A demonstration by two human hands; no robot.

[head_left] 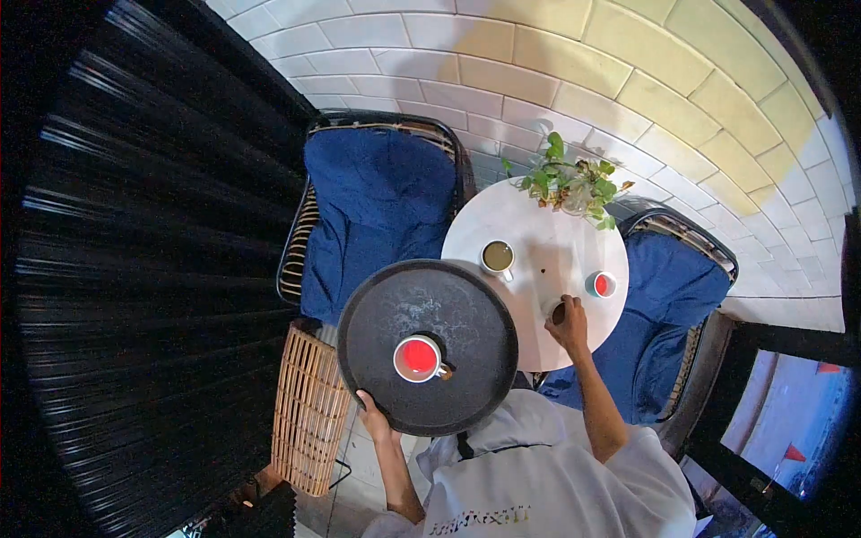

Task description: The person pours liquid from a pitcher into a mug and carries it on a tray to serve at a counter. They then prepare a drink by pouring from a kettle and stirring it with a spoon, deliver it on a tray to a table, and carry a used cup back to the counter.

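Observation:
My left hand (377,420) is closed on the near-left rim of a round black tray (466,309), with the thumb over the edge. On the tray stands a white cup (417,359) with bright red inside; a small brown thing lies by its handle. Over the round white table (527,224), my right hand (571,330) has its fingers closed around a cup (558,314) with dark contents, partly hidden by the fingers. Left of it on the table is a white mug (497,257) of brownish-green liquid. A small cup (601,285) with red inside stands at the right.
A leafy plant (569,179) in a clear vase stands at the table's back edge, near a tiled wall (538,81). Chairs with blue cushions flank the table, left (381,188) and right (673,287). A woven rattan seat (309,412) is at lower left, beside a black curtain (161,269).

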